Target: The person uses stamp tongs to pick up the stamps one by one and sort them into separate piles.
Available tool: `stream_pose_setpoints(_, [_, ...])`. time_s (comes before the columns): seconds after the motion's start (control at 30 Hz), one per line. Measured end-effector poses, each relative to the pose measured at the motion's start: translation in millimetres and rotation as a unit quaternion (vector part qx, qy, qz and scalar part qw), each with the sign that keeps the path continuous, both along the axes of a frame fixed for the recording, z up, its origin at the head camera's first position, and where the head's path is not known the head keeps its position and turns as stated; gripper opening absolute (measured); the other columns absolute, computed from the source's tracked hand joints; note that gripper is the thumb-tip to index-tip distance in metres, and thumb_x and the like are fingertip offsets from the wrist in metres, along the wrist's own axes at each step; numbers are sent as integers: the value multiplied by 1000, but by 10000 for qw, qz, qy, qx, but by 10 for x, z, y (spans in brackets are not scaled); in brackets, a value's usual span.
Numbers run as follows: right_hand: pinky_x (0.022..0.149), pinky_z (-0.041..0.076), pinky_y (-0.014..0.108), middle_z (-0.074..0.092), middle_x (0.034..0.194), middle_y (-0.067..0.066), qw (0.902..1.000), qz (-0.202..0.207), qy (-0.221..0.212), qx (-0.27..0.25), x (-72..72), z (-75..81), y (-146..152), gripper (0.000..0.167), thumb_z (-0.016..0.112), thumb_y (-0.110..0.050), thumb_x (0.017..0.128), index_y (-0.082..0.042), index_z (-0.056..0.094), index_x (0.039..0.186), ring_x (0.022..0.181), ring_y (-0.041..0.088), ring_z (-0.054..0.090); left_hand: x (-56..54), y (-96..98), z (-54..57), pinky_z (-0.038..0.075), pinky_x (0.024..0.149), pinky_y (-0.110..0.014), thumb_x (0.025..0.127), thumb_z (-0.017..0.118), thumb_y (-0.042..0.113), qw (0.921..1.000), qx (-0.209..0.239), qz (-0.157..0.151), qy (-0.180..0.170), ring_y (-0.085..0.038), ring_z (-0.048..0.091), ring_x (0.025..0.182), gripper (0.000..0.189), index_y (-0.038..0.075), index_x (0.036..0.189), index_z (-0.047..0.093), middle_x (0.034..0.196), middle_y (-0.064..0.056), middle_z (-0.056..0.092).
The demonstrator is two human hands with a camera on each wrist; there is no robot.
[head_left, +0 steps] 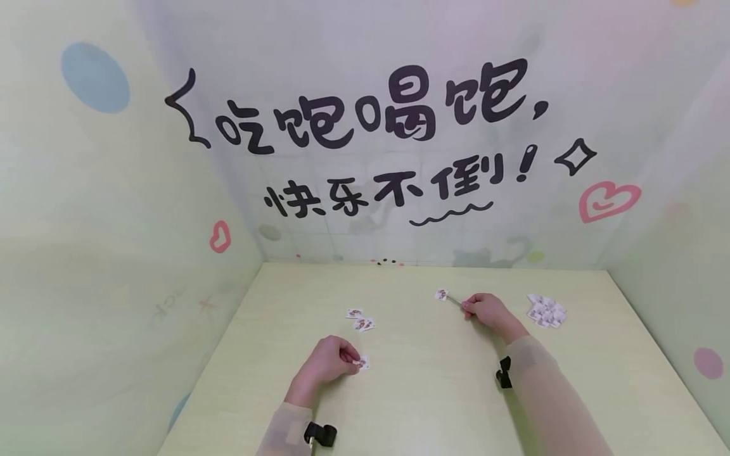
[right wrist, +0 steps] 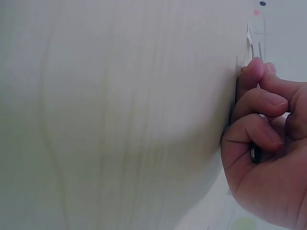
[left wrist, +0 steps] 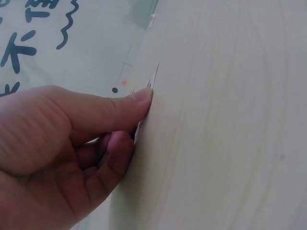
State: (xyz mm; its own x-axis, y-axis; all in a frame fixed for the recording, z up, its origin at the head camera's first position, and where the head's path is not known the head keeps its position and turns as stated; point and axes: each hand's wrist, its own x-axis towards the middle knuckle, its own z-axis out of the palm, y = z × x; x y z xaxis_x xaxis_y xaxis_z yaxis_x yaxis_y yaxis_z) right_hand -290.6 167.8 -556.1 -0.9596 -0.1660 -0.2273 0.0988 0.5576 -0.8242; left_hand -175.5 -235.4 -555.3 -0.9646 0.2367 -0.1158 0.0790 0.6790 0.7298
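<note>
My left hand [head_left: 332,362] is low over the table, left of centre. Its thumb and curled fingers hold a small playing card [head_left: 364,363] by its left edge; in the left wrist view the card lies almost edge-on past the thumb tip. My right hand [head_left: 490,313] grips thin metal tweezers [right wrist: 260,50], whose two prongs stand slightly apart. Their tips point left and reach another small playing card [head_left: 441,294] near the back of the table. Two more small cards, one [head_left: 354,313] behind the other [head_left: 364,324], lie beyond my left hand.
A loose pile of small cards [head_left: 546,311] lies to the right of my right hand. The pale wooden table [head_left: 422,392] is bounded by a back wall [head_left: 365,240] with large black lettering, and by walls at left and right.
</note>
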Motion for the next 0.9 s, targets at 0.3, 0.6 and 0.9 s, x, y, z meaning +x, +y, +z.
stream_pose_setpoints(0.3, [72,41,31,70,81,3,9999,-98,-20,-47,27,7,37,23,61,-16,108,3,70,100,75,17,50,-19,21,-1,51,67,-29,80,91,2,10000,-2,-9,-46,-13,59,73,17,9,90,78,80,4,66])
stream_pose_setpoints(0.6, [67,42,30,69,78,0,9994,-281,-135,-115,62,-24,119,23,62,-19,108,1,71,100,69,16,49,-37,45,-12,52,70,-31,81,90,2,9999,22,74,-80,-14,59,74,17,9,91,78,80,3,66])
stream_pose_setpoints(0.9, [74,44,33,70,83,3,9993,-367,-17,-19,136,-62,110,22,62,-21,108,-2,70,101,80,21,56,-13,54,14,51,70,-32,82,90,1,9997,-25,204,-136,-15,59,75,18,9,92,78,81,2,66])
